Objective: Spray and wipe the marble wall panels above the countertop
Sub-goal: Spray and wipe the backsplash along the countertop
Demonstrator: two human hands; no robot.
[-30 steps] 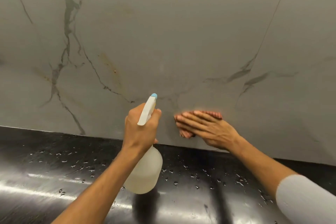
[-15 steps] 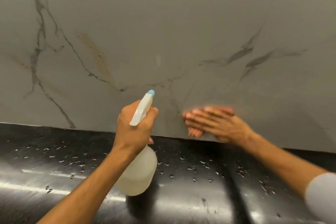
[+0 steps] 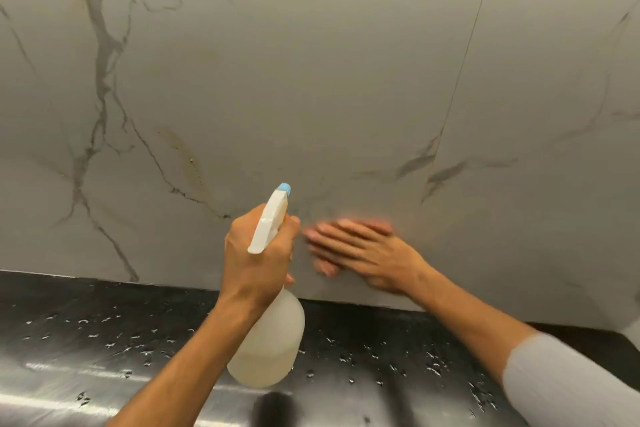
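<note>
The grey marble wall panel with dark veins fills the upper view. My left hand grips the neck of a translucent spray bottle, which is held above the countertop. Its white trigger head with a blue nozzle points at the wall. Just to its right, my right hand lies flat with straight fingers, pressing a pink cloth against the wall's lower part. The hand is motion-blurred and hides most of the cloth.
A glossy black countertop runs along the bottom, dotted with several water drops. A thin vertical seam divides the wall panels right of centre. A brownish streak marks the wall left of the bottle.
My right hand slid the cloth rightward along the wall, then back left toward the bottle. The left hand kept its hold on the bottle. The view shifted.
</note>
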